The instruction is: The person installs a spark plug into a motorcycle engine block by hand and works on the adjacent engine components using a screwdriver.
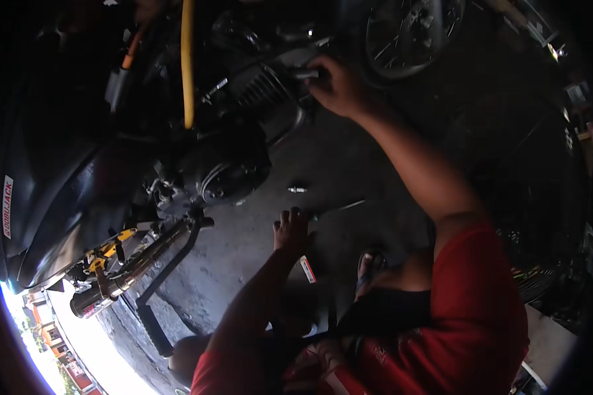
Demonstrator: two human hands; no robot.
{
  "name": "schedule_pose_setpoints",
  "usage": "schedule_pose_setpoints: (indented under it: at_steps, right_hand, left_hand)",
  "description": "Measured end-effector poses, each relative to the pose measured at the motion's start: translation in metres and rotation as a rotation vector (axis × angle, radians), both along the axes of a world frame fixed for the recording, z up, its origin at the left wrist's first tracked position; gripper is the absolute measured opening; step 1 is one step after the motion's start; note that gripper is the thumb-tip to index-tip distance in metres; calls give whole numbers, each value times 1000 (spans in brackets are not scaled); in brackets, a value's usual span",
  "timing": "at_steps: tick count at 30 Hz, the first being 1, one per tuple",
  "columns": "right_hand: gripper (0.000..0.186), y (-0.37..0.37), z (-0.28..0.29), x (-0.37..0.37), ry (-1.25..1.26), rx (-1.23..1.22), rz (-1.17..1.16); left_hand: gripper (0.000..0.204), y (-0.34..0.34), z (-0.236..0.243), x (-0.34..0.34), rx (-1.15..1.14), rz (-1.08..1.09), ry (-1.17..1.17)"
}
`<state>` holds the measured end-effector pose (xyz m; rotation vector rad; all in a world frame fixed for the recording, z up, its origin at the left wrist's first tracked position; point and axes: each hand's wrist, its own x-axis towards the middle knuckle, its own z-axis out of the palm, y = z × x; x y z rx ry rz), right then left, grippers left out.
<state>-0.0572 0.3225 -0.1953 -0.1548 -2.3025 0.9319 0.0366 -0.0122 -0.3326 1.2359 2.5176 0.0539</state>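
Observation:
A dark motorcycle engine (224,164) fills the middle left, with a finned cylinder (263,89) at its front. My right hand (339,85) reaches to this cylinder. Its fingers are closed round a short grey metal piece (302,74), whose kind I cannot make out in the dim light. Lower down, my left hand (290,230) is over the floor with its fingers stretched and slightly apart. Close to its right is a screwdriver (342,207) with a thin shaft. A spark plug (297,189) lies just beyond the left fingers. Below that hand is a small white and red box (308,270).
A yellow hose or bar (188,66) hangs above the engine. The exhaust (105,296) and a kick lever or pedal arm (155,329) stick out at lower left. A spoked wheel (412,39) stands at the top. My sandalled foot (369,263) rests on the concrete floor.

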Motion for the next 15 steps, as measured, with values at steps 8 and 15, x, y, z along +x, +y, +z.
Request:
schedule_pose_setpoints:
  at_steps: [8,15]
  right_hand:
    - [26,6,-14,3,69,-187,128]
    - [29,18,8,4,99,-10,174]
  left_hand:
    - [39,-20,-75,11,232,12,-35]
    - [30,16,-61,61,756,323,-406]
